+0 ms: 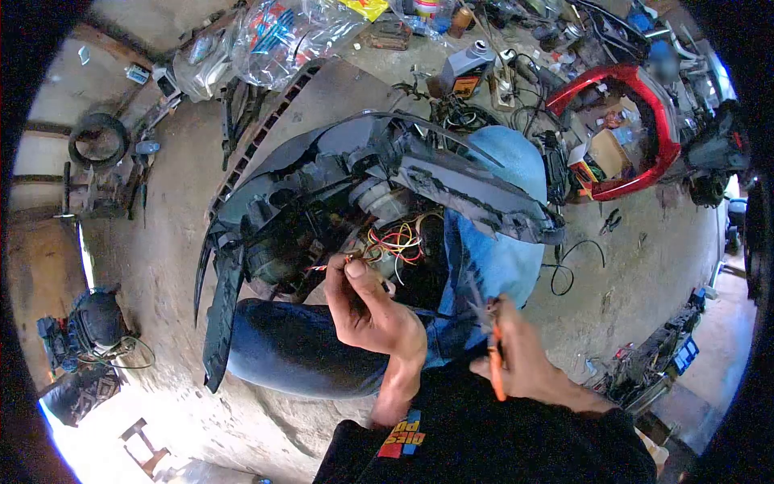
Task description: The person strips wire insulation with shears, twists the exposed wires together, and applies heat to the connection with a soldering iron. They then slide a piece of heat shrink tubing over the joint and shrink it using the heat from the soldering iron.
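My left hand (369,305) is closed, thumb and finger pinching thin wires, one of them red and white. Beside it lies a loose tangle of red, yellow and white wires (397,240). The wires come out of a large black plastic vehicle fairing (322,145) resting across my legs, with a grey round housing (379,200) inside it. My right hand (520,351) grips orange-handled pliers (495,355), their slim jaws pointing up and blurred by motion. The pliers are apart from the wires, over my right thigh.
On the floor to the right lies a red plastic body panel (665,137), around an open cardboard box (609,153). A grey oil bottle (468,68) stands beyond the fairing. A black cable (568,278) curls on the floor. Clear plastic bags (282,40) lie at the back, a tyre (98,139) at left.
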Tool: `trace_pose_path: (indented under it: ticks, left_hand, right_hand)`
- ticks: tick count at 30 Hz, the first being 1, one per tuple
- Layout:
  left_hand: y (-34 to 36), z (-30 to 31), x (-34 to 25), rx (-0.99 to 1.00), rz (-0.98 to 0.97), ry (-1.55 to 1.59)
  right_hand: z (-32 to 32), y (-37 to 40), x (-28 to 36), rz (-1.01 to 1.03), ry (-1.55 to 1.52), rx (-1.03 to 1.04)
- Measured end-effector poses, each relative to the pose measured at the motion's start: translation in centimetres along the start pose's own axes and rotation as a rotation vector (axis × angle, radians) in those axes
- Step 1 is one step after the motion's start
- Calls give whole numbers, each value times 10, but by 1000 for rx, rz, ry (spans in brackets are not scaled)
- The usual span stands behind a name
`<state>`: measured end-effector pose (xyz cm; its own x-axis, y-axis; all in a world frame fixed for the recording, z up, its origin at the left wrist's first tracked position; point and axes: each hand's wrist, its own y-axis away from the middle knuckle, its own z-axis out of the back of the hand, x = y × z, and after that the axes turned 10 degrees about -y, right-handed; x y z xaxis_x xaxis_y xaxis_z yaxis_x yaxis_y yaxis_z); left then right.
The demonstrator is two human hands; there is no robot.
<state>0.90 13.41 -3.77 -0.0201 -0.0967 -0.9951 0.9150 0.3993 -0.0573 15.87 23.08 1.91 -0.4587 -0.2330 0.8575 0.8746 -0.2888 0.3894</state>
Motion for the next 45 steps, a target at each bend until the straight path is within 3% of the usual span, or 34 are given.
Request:
trace_pose_path:
  ticks: [4, 5, 8, 9, 12, 18, 36, 39, 42, 45]
  left_hand:
    - [0, -1, 0, 8, 10, -22]
    - [0, 0, 4, 11, 14, -22]
    - [4, 0, 4, 37, 40, -21]
    - [4, -1, 3, 48, 44, -15]
    - [5, 4, 3, 94, 48, 51]
    - [3, -2, -1, -9, -13, -11]
    - [-1, -7, -5, -14, 21, -47]
    - [0, -8, -5, 0, 36, -7]
    - [2, -3, -1, 30, 56, 4]
    - [-1, -1, 0, 27, 10, -52]
  right_hand:
    - [23, 18, -41, 21, 87, -153]
    - [29, 18, -42, 105, 183, -154]
    - [24, 14, -5, -21, 195, -94]
    - [16, 10, -3, 113, 211, -113]
    - [-4, -15, 21, 138, 219, -40]
    - [-22, -38, 36, 155, 271, 37]
    - [-25, -39, 31, 142, 262, 75]
    - [-29, -34, 14, 143, 150, 62]
    - [-24, -29, 9, 202, 95, -18]
    - [-3, -8, -5, 248, 74, -232]
